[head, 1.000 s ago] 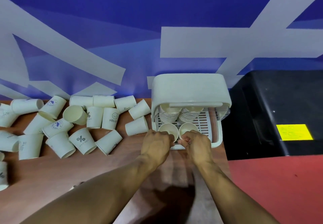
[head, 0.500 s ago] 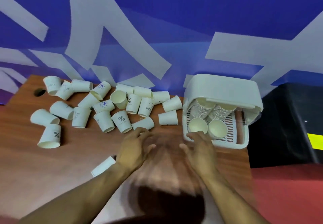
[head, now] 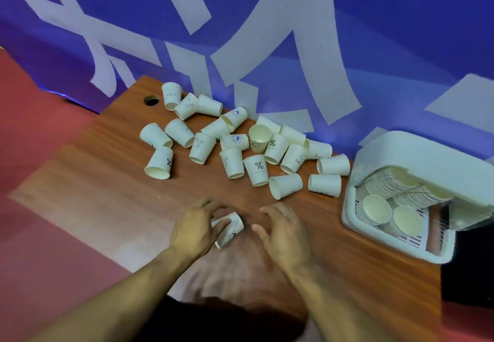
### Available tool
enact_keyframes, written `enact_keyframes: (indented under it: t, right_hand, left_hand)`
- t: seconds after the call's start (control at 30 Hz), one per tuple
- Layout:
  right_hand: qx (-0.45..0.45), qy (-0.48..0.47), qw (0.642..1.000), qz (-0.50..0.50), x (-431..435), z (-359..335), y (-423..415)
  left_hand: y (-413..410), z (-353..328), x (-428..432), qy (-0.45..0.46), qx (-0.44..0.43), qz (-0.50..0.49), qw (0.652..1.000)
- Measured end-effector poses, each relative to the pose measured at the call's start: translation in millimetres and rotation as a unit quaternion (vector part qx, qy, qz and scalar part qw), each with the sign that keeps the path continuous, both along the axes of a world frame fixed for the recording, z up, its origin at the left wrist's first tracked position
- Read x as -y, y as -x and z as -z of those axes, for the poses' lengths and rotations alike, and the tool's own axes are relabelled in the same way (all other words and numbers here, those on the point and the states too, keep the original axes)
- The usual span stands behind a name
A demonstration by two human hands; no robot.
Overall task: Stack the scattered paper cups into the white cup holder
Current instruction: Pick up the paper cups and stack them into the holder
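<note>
Several white paper cups (head: 258,168) lie scattered on the brown wooden table (head: 107,186), most on their sides. The white cup holder (head: 401,237) stands at the table's right end with two stacks of cups (head: 379,208) lying in it, mouths toward me. One lone cup (head: 231,228) lies on its side near the front edge. My left hand (head: 195,226) curls over this cup, fingers touching it. My right hand (head: 283,230) hovers just right of it, fingers spread, holding nothing.
A round cable hole (head: 151,100) sits at the table's far left corner. A blue wall with white shapes (head: 267,34) runs right behind the table. A black box (head: 465,269) stands right of the holder. Red floor (head: 40,133) lies to the left.
Both hands have left the holder and moved left and toward me. My left hand has come down on the lone cup near the front edge. The view has swung left.
</note>
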State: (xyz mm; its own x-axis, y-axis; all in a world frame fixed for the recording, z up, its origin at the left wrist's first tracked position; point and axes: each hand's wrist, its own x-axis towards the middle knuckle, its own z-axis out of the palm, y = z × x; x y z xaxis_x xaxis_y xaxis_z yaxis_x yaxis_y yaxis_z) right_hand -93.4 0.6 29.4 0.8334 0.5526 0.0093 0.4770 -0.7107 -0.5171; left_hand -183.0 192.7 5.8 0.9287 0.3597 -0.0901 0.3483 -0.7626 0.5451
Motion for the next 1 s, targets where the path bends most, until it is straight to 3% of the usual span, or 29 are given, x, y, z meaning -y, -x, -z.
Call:
enact_keyframes:
  t: [0.23, 0.6, 1.0]
  right_hand:
    - [-0.021, 0.016, 0.998, -0.052, -96, 3, 11]
    - [-0.043, 0.083, 0.992, -0.079, -246, 13, -10]
    - [-0.063, 0.129, 0.981, -0.131, -373, 18, -65]
  left_hand:
    - [30, 14, -80, 0.02, 0.007, -0.078, 0.997]
    - [6, 34, -208, 0.101, 0.018, -0.172, 0.98]
    - [-5, 80, -266, 0.045, 0.001, -0.112, 0.993]
